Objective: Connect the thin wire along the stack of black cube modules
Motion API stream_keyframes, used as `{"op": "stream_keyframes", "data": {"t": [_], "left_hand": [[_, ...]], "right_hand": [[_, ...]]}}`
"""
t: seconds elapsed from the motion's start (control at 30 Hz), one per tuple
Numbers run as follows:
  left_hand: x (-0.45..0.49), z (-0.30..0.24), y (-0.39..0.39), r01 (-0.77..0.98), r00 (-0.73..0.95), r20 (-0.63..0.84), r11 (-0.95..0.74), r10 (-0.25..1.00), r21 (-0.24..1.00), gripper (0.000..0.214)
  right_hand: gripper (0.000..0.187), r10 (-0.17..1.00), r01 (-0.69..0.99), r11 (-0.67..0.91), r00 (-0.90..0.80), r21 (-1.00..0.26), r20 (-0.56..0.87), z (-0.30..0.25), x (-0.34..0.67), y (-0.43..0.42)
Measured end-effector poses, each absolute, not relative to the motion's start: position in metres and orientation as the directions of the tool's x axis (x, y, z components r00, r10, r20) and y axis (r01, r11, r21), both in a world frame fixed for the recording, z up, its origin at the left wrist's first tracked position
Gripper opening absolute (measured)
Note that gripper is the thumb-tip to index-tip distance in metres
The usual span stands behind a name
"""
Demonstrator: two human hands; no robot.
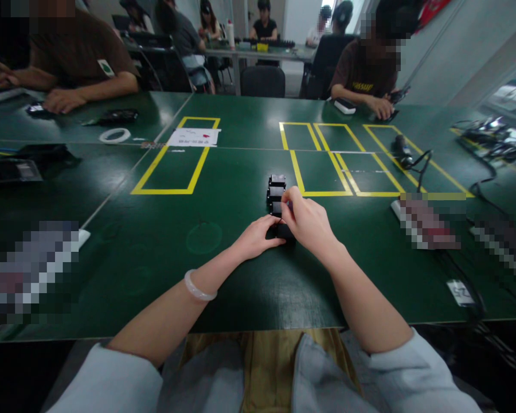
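Note:
Several small black box-shaped parts stand in a row on the green table, running away from me. My left hand has its thumb and fingers closed around the sides of the nearest black block. Just above that block is my right hand, its thumb and index finger pinched together. Whatever lies between those fingertips is too small and too covered to name. The right hand also hides part of the row and the right side of the near block.
Yellow tape rectangles mark the green table. A paper sheet and a tape roll lie at the far left. Toward the right are a black cabled device and blurred-out devices. Co-workers sit across the table.

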State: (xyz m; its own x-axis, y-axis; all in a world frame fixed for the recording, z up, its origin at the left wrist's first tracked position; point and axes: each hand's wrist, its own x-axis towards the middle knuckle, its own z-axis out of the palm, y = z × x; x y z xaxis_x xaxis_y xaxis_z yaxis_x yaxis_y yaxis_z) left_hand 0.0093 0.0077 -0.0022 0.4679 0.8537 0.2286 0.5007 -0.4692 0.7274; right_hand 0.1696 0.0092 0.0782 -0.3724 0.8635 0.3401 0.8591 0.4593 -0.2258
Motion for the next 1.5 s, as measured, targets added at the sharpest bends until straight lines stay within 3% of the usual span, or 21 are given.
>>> {"op": "stream_keyframes", "data": {"t": [1.5], "left_hand": [[0.0088,-0.0026,0.0074,0.497,0.462,0.215,-0.453,0.86,0.74,0.045]], "right_hand": [[0.023,0.851,0.85,0.478,-0.387,-0.221,0.354,0.0791,0.1709,0.0074]]}}
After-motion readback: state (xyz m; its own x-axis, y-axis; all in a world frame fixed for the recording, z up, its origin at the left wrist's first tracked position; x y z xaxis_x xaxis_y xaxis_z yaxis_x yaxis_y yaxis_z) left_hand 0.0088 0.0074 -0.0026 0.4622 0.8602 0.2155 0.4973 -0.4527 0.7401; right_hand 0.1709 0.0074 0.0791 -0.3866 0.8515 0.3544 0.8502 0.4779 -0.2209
